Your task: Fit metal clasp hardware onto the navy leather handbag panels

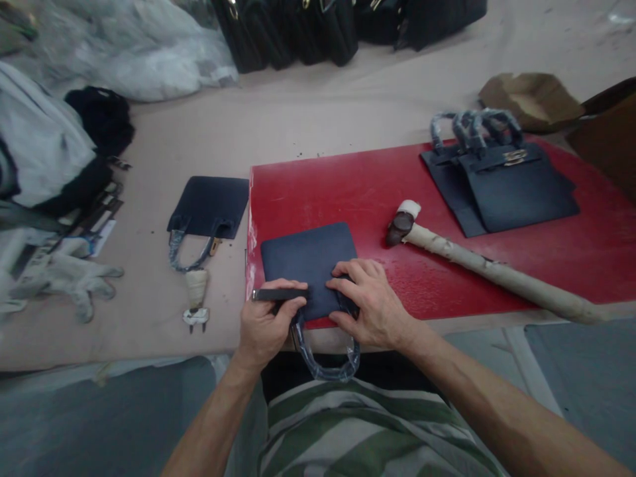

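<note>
A dark blue handbag panel [311, 255] lies on the red board, its plastic-wrapped handle [330, 372] hanging toward me over the table edge. My left hand [265, 328] is closed around a dark flat strip [282, 294] with a shiny end, held at the panel's lower left. My right hand [370, 301] grips the panel's right side with bent fingers and thumb; a dark part there is mostly hidden under it. Right of it lies a hammer [462, 255] with a pale wrapped handle. On the left are a similar panel [211, 202] and a two-pronged tool [197, 301] with a wrapped grip.
The red board [318, 192] carries several stacked blue bag panels [517, 192] with wrapped handles. A brown tray [531, 99] stands behind them. Several black bags [293, 33] line the back. Gloves [74, 275], cloth [40, 132] and plastic wrap [144, 53] lie on the left.
</note>
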Available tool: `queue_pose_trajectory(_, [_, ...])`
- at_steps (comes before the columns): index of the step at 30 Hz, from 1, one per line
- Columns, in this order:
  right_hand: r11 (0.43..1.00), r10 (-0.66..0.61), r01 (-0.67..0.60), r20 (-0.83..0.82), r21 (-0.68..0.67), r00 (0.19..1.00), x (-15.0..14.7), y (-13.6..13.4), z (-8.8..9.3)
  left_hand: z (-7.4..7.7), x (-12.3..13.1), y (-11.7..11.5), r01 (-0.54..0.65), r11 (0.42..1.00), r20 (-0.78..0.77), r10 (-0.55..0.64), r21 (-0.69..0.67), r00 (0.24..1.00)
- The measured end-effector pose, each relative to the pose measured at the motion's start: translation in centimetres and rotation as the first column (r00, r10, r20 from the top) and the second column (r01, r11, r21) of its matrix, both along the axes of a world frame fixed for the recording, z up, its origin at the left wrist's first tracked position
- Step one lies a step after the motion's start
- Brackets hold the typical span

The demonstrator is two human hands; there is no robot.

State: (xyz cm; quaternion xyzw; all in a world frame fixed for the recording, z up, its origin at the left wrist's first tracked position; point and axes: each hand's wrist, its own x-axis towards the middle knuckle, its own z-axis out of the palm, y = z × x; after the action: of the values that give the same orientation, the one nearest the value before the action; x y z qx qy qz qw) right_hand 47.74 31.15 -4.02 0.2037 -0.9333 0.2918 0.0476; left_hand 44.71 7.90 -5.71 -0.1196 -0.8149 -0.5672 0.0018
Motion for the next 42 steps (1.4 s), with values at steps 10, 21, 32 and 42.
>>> queue_pose_trajectory(10, [0.999,-0.004,0.004,-0.016,-0.042,1.000,0.0,0.1,-0.1,-0.2,0.2,0.2,0.035,0.997,-0.149,-0.046,-0.075,0.988])
queue_pose_trajectory(21, [0.835,-0.471,0.410,-0.091,-0.367,0.877,6.0,-0.9,0.3,-0.5,1.2,0.5,-0.006,1.000,-0.109,0.003,-0.026,0.994])
queue_pose_trajectory(32, [-0.332,0.437,0.921,0.832,-0.204,0.341,9.7,-3.3,0.1,-0.5,4.0,1.6,-0.068,0.982,0.199,0.033,0.174,0.979])
queue_pose_trajectory(42, [-0.163,0.575,0.700,0.509,-0.695,0.640,10.0,-4.4,-5.1,1.0,4.9,2.1,-0.142,0.927,0.305,0.032,0.348,0.952])
